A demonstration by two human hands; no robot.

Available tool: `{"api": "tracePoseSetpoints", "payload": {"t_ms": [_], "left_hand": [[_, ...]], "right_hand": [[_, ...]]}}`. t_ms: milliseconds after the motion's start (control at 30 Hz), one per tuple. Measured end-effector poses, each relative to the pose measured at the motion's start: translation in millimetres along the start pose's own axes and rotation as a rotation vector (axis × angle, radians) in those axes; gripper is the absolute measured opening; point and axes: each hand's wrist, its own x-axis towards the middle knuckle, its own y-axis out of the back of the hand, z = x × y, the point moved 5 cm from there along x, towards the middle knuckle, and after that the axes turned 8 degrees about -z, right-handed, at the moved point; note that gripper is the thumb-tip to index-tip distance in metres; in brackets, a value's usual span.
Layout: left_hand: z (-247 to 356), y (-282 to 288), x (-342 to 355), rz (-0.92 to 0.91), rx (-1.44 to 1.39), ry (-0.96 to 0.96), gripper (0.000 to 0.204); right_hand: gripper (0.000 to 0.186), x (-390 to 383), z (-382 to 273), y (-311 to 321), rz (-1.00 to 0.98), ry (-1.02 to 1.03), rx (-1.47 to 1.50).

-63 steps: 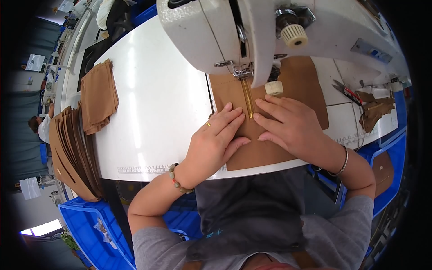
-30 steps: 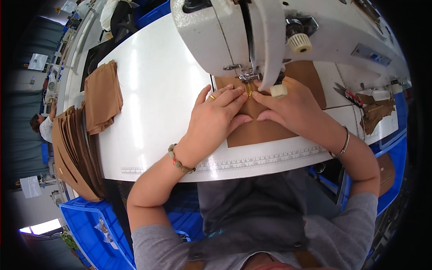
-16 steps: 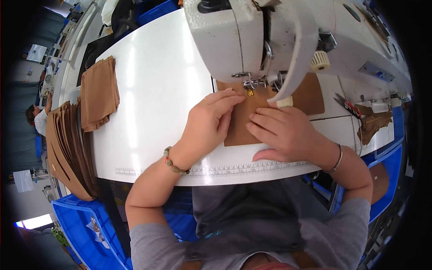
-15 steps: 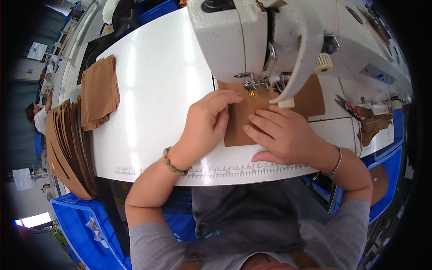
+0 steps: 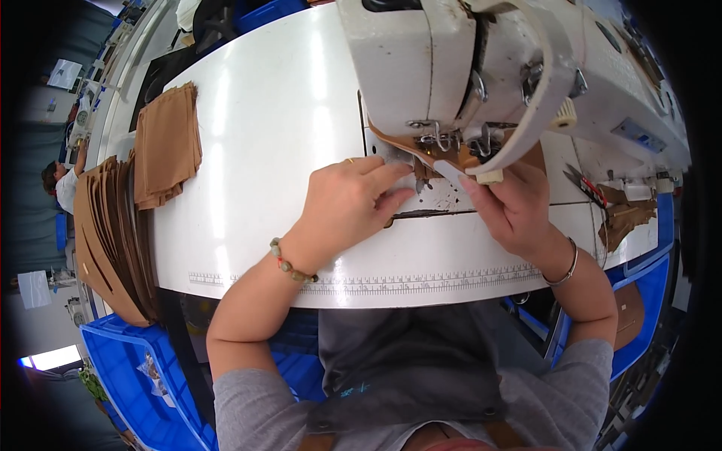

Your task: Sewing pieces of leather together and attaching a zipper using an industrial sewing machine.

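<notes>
Beneath the head of a white sewing machine, a flat brown fabric piece is lifted and bent back, its pale underside showing. My right hand pinches its near edge between thumb and fingers, just right of the presser foot. My left hand rests low over the table at the left of the metal needle plate. Its index finger and thumb reach toward the plate and stand apart, with nothing visible between them. Dark bits of lint or scrap lie on the plate near the fingertips.
Stacked brown pieces lie at the table's left, beside a thick row of more brown pieces. Red-handled scissors and brown scraps are at the right. A printed ruler follows the front edge. Blue bins flank the table.
The brown piece lay flat under both hands; now its near edge is raised and bent back by my right hand, uncovering the needle plate. My left hand has shifted slightly beside the plate.
</notes>
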Motion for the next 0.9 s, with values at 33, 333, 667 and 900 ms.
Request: {"api": "tracePoseSetpoints", "payload": {"t_ms": [33,333,667,900], "left_hand": [[6,-1,1,0.094,0.130,-0.108,0.019],[9,-14,4,0.129,0.303,-0.175,0.017],[5,-16,4,0.045,0.218,-0.236,0.018],[8,-4,-6,-0.110,0.174,0.006,0.011]], "right_hand": [[0.010,0,-1,-1,0.001,0.005,-0.016],[0.011,1,-1,-3,0.045,0.025,0.001],[0.022,-1,10,-16,-0.123,-0.103,0.145],[0.043,-6,0,-36,-0.255,-0.011,-0.386]]}}
